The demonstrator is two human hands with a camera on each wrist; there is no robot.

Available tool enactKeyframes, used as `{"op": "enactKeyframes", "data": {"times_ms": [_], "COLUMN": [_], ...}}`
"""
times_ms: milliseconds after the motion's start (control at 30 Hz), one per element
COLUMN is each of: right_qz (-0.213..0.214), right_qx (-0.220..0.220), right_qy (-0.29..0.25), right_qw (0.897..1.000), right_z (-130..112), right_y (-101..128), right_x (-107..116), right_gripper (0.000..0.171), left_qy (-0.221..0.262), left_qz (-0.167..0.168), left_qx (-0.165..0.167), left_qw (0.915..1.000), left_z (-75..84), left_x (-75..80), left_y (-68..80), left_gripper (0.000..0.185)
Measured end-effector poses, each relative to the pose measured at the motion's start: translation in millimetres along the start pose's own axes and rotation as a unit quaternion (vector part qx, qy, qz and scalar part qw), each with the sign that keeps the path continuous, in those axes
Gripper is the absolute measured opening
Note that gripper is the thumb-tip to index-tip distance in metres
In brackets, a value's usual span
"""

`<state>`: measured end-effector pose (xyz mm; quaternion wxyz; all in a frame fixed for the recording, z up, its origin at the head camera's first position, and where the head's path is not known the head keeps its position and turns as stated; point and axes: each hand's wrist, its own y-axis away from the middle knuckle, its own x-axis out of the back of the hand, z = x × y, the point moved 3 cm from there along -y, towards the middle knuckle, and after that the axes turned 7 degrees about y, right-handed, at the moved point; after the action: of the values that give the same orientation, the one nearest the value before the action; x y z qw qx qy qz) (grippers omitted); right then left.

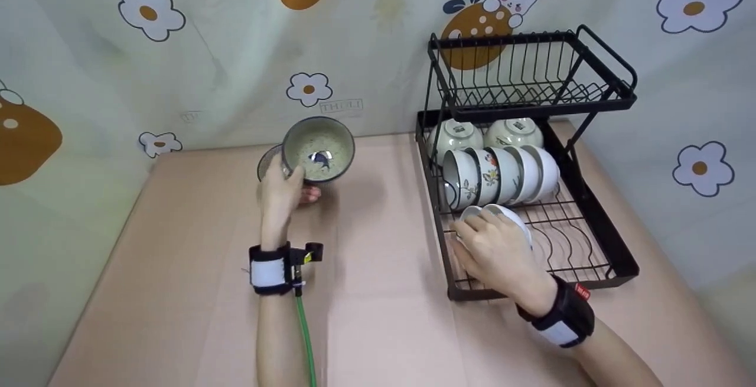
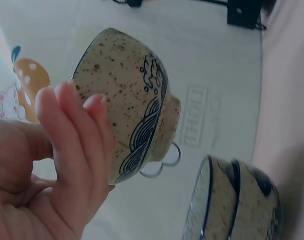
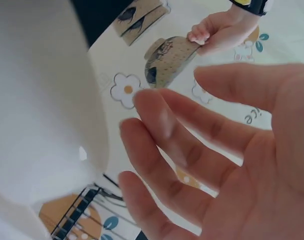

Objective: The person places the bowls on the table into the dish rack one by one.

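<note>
My left hand [image 1: 280,192] grips a speckled bowl [image 1: 325,145] by its rim, thumb on the inner side and fingers along the outside. The bowl is lifted and tilted; a blue wave pattern shows on its outer wall in the left wrist view. Beside it stand two nested speckled bowls [image 2: 256,205], mostly hidden by the hand in the head view. My right hand [image 1: 496,251] is over the front of the black dish rack [image 1: 440,245], beside white bowls [image 1: 514,218]. The right wrist view shows its fingers loosely bent, apart from a close white bowl [image 3: 47,110].
Several patterned bowls [image 1: 487,174] stand on edge in a row in the rack's lower tier. Behind them, two bowls [image 1: 514,133] lie upside down. An upper wire shelf [image 1: 531,94] overhangs the back. A green cable [image 1: 304,334] runs along the left forearm.
</note>
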<state>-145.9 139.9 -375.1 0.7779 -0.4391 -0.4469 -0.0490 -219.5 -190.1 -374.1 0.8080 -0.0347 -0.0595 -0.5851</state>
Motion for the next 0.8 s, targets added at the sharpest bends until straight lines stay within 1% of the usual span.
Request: {"op": "enactKeyframes", "data": {"times_ms": [67, 133, 233, 367, 433, 533, 667, 800], "right_qz": [0.001, -0.001, -0.002, -0.002, 0.003, 0.012, 0.012, 0.001], "right_qx": [-0.017, -0.04, -0.075, -0.11, -0.124, -0.144, -0.174, -0.201], "right_qy": [-0.002, -0.008, -0.017, -0.02, -0.021, -0.015, -0.01, -0.014], "right_qw": [1.0, 0.999, 0.997, 0.994, 0.992, 0.989, 0.985, 0.979], "right_z": [4, 9, 15, 23, 26, 32, 38, 43], "right_y": [-2, -3, -4, -4, -4, -4, -3, -3], "right_x": [2, 4, 7, 10, 11, 12, 12, 13], "right_gripper": [0.017, 0.017, 0.017, 0.021, 0.024, 0.029, 0.032, 0.032], "left_qy": [0.015, 0.065, 0.058, 0.031, 0.021, 0.011, 0.014, 0.028], "left_qz": [-0.027, -0.059, -0.091, -0.13, -0.152, -0.184, -0.222, -0.254], "left_qx": [0.001, 0.013, 0.008, 0.002, 0.003, -0.005, -0.016, -0.014], "left_qw": [0.9995, 0.996, 0.9941, 0.9911, 0.9881, 0.9829, 0.9748, 0.9666], "left_z": [4.2, 7.6, 13.7, 17.6, 17.7, 17.1, 15.7, 15.8], "left_x": [-8.2, -18.6, -34.2, -56.5, -68.1, -84.9, -105.4, -121.6], "left_y": [4.0, 8.6, 16.1, 25.4, 29.8, 36.8, 46.2, 55.2], "left_gripper": [0.052, 0.051, 0.052, 0.056, 0.057, 0.058, 0.056, 0.055]}}
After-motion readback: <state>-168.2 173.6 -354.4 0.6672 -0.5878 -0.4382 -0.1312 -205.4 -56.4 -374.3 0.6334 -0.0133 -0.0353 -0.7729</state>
